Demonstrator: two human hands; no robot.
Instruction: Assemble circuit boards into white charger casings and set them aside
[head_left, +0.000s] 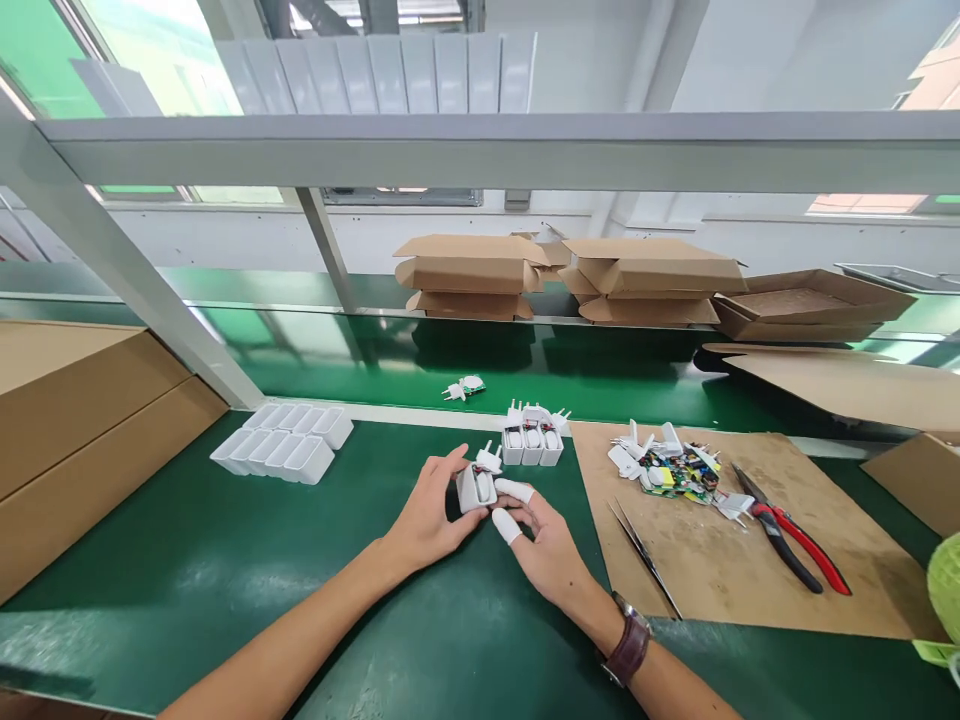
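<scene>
A small white plastic charger case [478, 488] stands open side up above the green mat, with a white plug piece [489, 459] leaning out of its top. My left hand [435, 505] grips the case between thumb and fingers from the left. From the right, my right hand [536, 535] has its fingers curled against the case; white covers sit on its thumb and index finger. Just behind the hands, several filled white cases [532, 452] stand in a row with plug pins sticking up. Details inside the held case are too small to make out.
Empty white cases [289, 440] stand in rows at left. On a brown board [720, 575] lie circuit boards with plug parts [675, 468], tweezers [646, 558] and red-black pliers [795, 535]. Another plug with board [463, 388] lies behind. Cardboard boxes [472, 272] line the back; a metal bar [480, 152] crosses overhead.
</scene>
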